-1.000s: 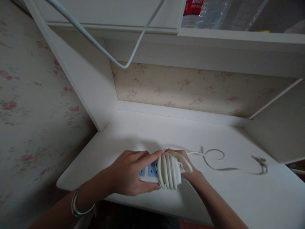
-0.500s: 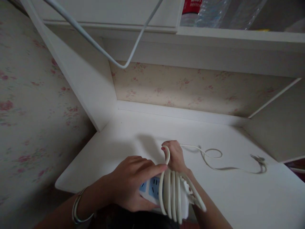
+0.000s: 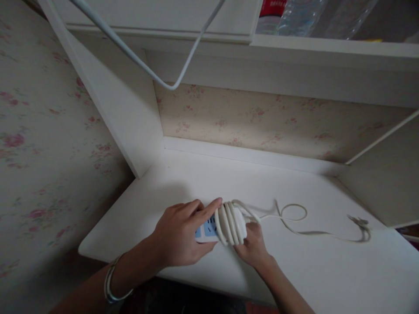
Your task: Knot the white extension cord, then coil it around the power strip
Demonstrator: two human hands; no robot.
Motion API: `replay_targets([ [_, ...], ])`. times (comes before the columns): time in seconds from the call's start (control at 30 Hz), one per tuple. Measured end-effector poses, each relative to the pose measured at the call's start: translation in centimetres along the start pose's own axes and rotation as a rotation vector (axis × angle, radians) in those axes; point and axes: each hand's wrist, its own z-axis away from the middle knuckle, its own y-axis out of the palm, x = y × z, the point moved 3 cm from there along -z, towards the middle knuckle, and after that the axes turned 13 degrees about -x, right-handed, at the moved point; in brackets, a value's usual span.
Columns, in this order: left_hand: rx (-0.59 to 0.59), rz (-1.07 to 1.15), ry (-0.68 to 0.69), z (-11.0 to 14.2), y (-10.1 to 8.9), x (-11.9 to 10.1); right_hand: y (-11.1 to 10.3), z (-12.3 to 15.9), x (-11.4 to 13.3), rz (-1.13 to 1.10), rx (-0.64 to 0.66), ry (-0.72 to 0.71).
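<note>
My left hand (image 3: 181,233) is closed around a white power strip with blue socket faces (image 3: 208,228), its thumb or finger pressed along the top. Several turns of white cord (image 3: 231,223) wrap the strip's right end. My right hand (image 3: 254,246) is just below and right of the coil, fingers curled and partly hidden behind it, closed on the cord. From there the loose cord (image 3: 316,232) runs right across the white desk (image 3: 147,218) in a small loop. Its plug end (image 3: 358,221) lies at the far right.
Above the desk hangs a white cable (image 3: 170,87) in a bend. An overhead shelf (image 3: 327,47) holds clear plastic bottles (image 3: 299,17). White side panels (image 3: 111,96) and a flower-patterned wall (image 3: 245,115) enclose the desk's back and left.
The power strip has risen away from me with my left hand. My right hand has come from beyond the strip down and round to its near right side.
</note>
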Motion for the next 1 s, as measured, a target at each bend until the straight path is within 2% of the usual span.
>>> replay_targets([
  [0.1,0.033,-0.045,-0.143,-0.5,0.8,0.4,-0.8,-0.8,1.5,-0.001,0.100,0.116],
  [0.23,0.065,-0.083,-0.238,-0.8,1.9,0.9,-1.7,-1.8,2.8,0.053,0.189,0.113],
  [0.37,0.124,-0.062,-0.226,-0.6,2.5,0.8,-2.3,-2.7,2.7,0.070,0.205,0.052],
  [0.5,0.117,-0.042,-0.241,-0.7,2.7,1.0,-2.4,-3.3,2.3,0.117,0.184,0.009],
  [0.8,0.141,-0.086,-0.259,-0.9,3.3,1.9,-1.2,-2.7,3.5,0.145,0.129,-0.043],
  [0.9,0.157,-0.133,-0.255,-0.9,3.6,2.2,-1.2,-2.7,3.8,0.146,0.188,-0.095],
  [1.0,0.168,-0.198,-0.271,-0.7,4.1,2.5,-1.4,-2.9,3.6,0.182,0.329,-0.109],
])
